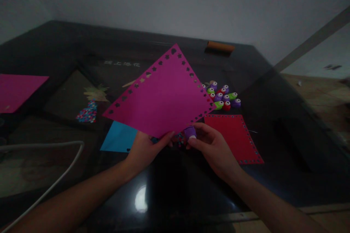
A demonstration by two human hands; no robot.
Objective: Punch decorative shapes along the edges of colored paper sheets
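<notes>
Two bare hands work above one dark, glossy table [207,196]. The left hand [144,151] pinches one magenta sheet [166,98] by its lower edge, thumb on top, and the sheet is tilted up, one corner pointing away. Three of its edges carry rows of small cut-out hearts and stars. The right hand [216,145] closes its fingers round one purple punch [189,131] at the sheet's lower right edge — whether paper sits in the slot, I cannot tell.

Three more sheets lie on the table: one red sheet [232,138] beside the right hand, one blue sheet [119,138] partly under the magenta one, and one pink sheet [20,91] at far left. Behind the red sheet stand about twelve other punches [218,97] — roughly six purple, three green, three red, some overlapping. There is one heap of confetti [88,113] at left, one brown cylinder [220,47] at the back, and one white cable [68,170] near the left forearm.
</notes>
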